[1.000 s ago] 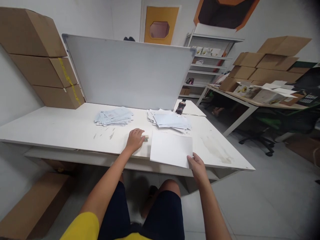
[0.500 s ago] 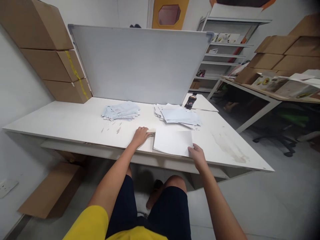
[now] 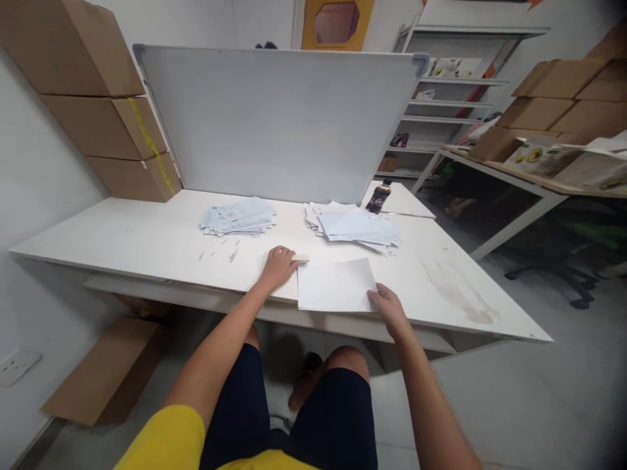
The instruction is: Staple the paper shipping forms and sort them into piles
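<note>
The left hand's (image 3: 279,268) grip closes around a small object (image 3: 302,258); the right hand (image 3: 388,307) pinches white paper (image 3: 336,285). Keep it level.

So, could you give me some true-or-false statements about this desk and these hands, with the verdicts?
1. The right hand holds white paper. True.
2. The left hand grips the bottle. False: its fingers are at a small pale object; the bottle stands near the right pile.
3. The desk bears a left pile and a right pile of papers. True.
4. The whiteboard lies flat on the desk. False: it stands on edge behind the piles.
5. Three stacked boxes stand left of the whiteboard. True.
</note>
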Motion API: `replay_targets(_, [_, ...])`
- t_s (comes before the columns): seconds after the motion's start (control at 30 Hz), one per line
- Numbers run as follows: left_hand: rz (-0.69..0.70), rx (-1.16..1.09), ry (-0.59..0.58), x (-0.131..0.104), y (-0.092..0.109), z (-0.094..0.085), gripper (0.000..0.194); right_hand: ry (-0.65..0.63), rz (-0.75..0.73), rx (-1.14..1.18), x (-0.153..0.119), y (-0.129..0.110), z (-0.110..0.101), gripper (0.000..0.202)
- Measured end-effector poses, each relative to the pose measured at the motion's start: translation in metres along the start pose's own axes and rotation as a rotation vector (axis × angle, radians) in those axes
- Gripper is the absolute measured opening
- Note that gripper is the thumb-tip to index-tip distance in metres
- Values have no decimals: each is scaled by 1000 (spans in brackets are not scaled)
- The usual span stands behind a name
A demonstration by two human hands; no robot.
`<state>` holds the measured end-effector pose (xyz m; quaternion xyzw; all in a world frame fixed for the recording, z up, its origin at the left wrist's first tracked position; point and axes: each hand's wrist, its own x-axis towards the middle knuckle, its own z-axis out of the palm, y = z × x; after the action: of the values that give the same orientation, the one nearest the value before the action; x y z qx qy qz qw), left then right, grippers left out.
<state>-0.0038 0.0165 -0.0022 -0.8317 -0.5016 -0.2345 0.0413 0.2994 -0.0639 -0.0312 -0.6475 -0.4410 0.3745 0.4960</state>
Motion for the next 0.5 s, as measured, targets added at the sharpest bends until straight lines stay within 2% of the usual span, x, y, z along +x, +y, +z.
replay_targets(0.1, [144, -11, 33, -1, 5, -6, 36, 13, -4, -17, 1, -2, 3, 31])
replay_targets(0.2, [257, -44, -6, 2, 5, -7, 36, 19, -18, -4, 4, -3, 4, 31])
replay_targets(0.5, [193, -23, -59, 13, 12, -3, 30, 29, -55, -4, 8, 1, 5, 29])
